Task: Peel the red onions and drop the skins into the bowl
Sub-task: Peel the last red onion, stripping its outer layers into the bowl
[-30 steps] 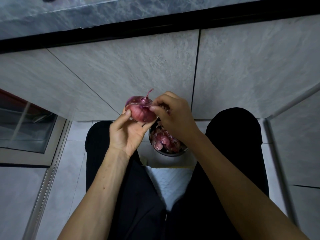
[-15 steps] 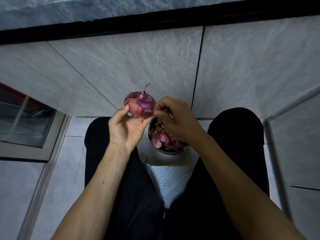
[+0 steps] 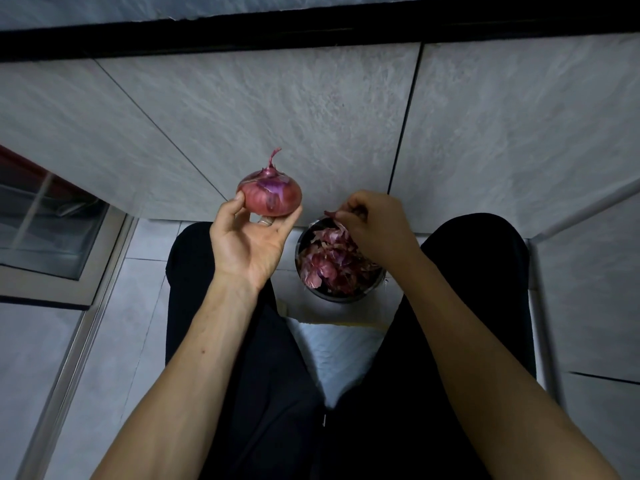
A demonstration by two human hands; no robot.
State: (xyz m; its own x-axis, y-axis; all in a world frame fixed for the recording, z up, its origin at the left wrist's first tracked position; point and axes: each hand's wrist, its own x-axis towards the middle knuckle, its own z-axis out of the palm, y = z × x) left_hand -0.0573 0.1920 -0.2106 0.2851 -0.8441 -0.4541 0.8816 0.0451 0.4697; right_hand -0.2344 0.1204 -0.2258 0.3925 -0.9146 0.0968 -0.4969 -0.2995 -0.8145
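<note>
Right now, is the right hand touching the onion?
Apart. The head view shows the right hand over the bowl, pinching a skin piece, with bare wall tile between it and the onion, which the left hand holds.

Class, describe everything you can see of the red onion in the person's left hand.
The red onion is round and slightly flattened, with reddish-pink papery skin and a glossier purple patch near its top. A thin dried stalk curls up from the crown. It looks mostly unpeeled. It is held upright in the air, in front of the grey tiled wall, up and to the left of the bowl. The left hand holds it from below, thumb on its left side and fingertips on its right.
</note>
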